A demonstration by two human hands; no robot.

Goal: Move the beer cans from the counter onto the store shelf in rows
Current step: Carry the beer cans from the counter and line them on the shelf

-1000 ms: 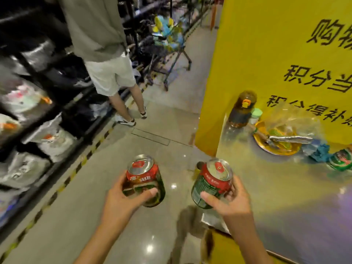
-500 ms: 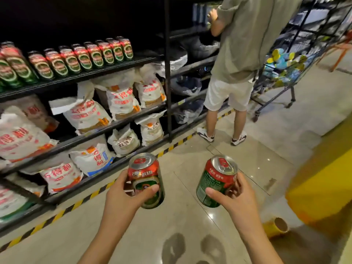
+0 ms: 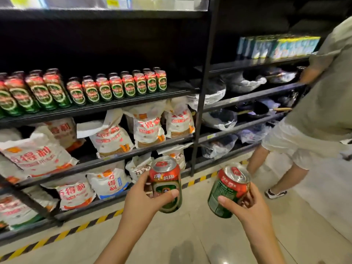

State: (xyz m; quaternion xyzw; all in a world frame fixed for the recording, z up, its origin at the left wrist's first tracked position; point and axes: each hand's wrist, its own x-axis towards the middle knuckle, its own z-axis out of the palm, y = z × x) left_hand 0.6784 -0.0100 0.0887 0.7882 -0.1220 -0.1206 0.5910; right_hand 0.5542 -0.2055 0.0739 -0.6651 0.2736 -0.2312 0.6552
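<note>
Before the shelf (image 3: 118, 103) | left hand (image 3: 142, 201) fingers grip one beer can (image 3: 166, 184) | right hand (image 3: 245, 210) fingers grip another can (image 3: 227, 189)

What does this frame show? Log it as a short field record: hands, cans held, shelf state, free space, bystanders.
left hand: left hand grips one upright beer can
right hand: right hand grips a second can, tilted left
shelf: can shelf carries a row of cans, taller cans at the left
free space: bare shelf to the right of the row, up to the black post
below: white sacks on lower shelves
bystander: person in shorts at the right bay
progress: both cans not yet shelved
</note>
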